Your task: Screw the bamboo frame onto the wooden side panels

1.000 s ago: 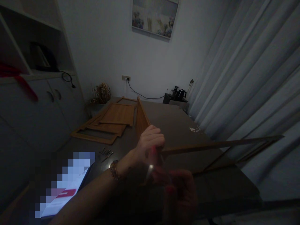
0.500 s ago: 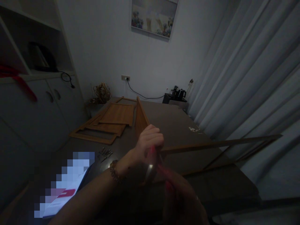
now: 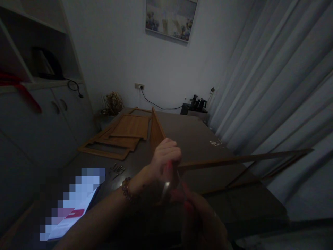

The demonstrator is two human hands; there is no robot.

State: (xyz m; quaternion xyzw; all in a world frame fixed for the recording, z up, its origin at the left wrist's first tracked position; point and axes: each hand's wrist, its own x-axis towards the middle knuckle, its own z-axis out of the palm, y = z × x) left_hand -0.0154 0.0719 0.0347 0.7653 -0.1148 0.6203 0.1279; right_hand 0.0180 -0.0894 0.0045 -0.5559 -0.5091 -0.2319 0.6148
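Note:
My left hand, with a beaded bracelet at the wrist, is closed around the corner where an upright wooden panel meets a long wooden frame. The panel stands on edge and runs away from me; the frame stretches to the right. Just below, in deep shadow, my right hand has its fingers pinched near that corner. A thin rod shows faintly between its fingers and the joint; its kind is too dark to tell.
Flat wooden panels and frames lie overlapped on the dark table. Several screws are left of my forearm, beside a lit screen. Small pale pieces lie at the right. A curtain hangs beyond the table's right edge.
The fingers of my right hand have shifted slightly around the thin rod. My left hand, the panel and the frame stay nearly in place.

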